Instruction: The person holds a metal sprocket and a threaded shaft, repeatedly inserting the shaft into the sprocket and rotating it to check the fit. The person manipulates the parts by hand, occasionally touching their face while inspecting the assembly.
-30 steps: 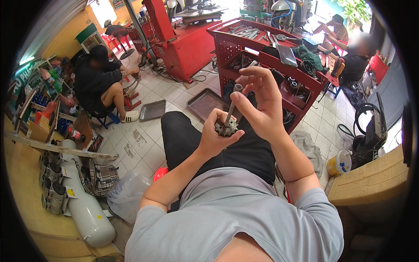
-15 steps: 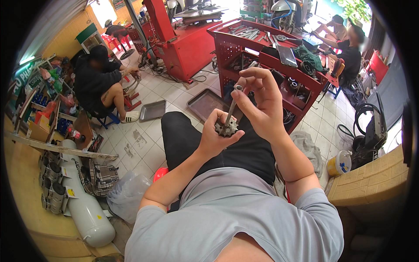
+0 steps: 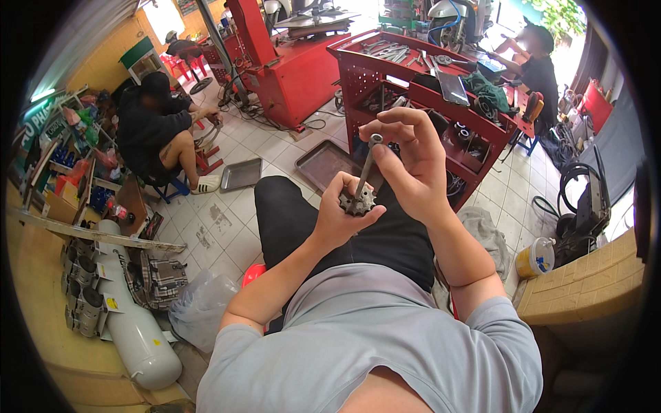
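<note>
Above my lap, my left hand point(image 3: 335, 217) is closed round a small grey metal gear-like part point(image 3: 357, 202) with teeth along its edge and holes in its face. A slim ring-ended wrench point(image 3: 365, 165) slants up from that part, its ring end highest. How its lower end fits the part is hidden by my fingers. My right hand point(image 3: 411, 162) is beside the ring end, fingers curved and spread. Its thumb lies against or just behind the wrench's upper end, but the fingers are not wrapped round it.
A red tool cart point(image 3: 413, 76) with wrenches and a phone stands ahead. Metal trays point(image 3: 242, 174) lie on the tiled floor. One person point(image 3: 155, 124) sits at left, another point(image 3: 540, 76) at far right. A white cylinder point(image 3: 141, 337) lies left; a yellow-white bucket point(image 3: 535, 259) stands right.
The fingers of my right hand have shifted off the wrench's ring end, which now shows plainly. The left hand and toothed part have stayed in place. The person at far right has moved.
</note>
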`<state>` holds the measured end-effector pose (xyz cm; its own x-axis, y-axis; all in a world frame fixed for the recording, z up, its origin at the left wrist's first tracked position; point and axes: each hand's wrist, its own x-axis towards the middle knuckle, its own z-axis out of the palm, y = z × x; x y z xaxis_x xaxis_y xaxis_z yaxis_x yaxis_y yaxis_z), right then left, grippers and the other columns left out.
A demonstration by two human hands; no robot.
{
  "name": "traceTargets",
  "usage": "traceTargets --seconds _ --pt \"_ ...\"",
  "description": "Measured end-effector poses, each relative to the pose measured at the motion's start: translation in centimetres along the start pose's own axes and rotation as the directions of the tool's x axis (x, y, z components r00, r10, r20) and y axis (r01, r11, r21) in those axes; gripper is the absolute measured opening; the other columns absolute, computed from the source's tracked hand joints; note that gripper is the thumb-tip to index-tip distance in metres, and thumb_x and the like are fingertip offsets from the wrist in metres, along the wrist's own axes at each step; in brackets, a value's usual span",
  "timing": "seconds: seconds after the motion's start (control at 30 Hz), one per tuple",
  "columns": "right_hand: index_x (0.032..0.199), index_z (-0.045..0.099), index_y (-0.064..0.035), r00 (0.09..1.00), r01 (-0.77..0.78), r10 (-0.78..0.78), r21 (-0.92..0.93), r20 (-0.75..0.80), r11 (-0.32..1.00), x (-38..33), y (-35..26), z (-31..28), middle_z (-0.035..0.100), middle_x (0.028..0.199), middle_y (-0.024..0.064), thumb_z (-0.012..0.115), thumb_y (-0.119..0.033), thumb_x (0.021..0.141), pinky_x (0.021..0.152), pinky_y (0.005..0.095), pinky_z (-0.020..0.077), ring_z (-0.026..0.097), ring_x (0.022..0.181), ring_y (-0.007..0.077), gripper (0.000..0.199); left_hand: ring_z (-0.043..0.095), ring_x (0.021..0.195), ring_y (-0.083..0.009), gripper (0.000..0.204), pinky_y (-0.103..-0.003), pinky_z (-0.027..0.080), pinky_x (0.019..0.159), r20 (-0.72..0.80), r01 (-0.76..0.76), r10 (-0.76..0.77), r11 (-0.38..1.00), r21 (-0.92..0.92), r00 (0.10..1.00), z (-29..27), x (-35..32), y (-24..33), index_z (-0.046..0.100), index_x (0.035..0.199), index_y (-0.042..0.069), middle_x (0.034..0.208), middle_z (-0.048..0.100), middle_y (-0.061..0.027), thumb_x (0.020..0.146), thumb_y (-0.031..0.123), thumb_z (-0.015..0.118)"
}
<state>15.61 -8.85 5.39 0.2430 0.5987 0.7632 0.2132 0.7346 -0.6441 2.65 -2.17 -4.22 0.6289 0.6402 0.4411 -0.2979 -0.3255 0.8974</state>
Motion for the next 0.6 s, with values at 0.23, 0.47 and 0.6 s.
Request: traceTargets --seconds 0.23,0.47,0.6 --pt "0.116 0.051 -0.0035 1.000 -0.026 0.026 -0.046 -0.003 0.999 -0.01 0.26 -0.24 0.060 0.103 0.0035 0.066 -0.004 0.084 0.080 0.0255 0.0426 0.057 0.094 0.0092 0.036 0.049 0.075 -0.0049 0.047 -0.021 0.044 0.067 -0.008 -0.029 0.029 1.000 0.004 1.000 0.04 0.02 -0.47 0.041 0.087 0.008 0.086 0.055 -0.0015 0.070 0.013 0.084" --pt "0.116 0.052 -0.0033 1.000 0.029 -0.029 -0.108 0.005 0.994 0.16 -0.07 -0.14 0.060 0.100 0.0036 0.065 -0.002 0.085 0.080 0.0249 0.0425 0.056 0.091 0.0086 0.034 0.051 0.076 -0.0052 0.048 -0.021 0.045 0.069 -0.020 -0.021 0.021 1.000 0.012 1.000 -0.01 -0.07 -0.36 0.041 0.090 0.008 0.087 0.056 -0.0021 0.071 0.014 0.084" --pt "0.115 0.052 -0.0033 0.999 -0.039 0.039 0.009 -0.010 0.999 0.00 0.06 -0.06 0.060 0.100 0.0032 0.066 -0.005 0.085 0.080 0.0251 0.0424 0.055 0.091 0.0084 0.033 0.051 0.076 -0.0053 0.048 -0.022 0.046 0.069 -0.007 0.026 -0.026 1.000 -0.017 1.000 0.08 -0.04 -0.26 0.041 0.091 0.008 0.087 0.056 -0.0022 0.071 0.014 0.084"
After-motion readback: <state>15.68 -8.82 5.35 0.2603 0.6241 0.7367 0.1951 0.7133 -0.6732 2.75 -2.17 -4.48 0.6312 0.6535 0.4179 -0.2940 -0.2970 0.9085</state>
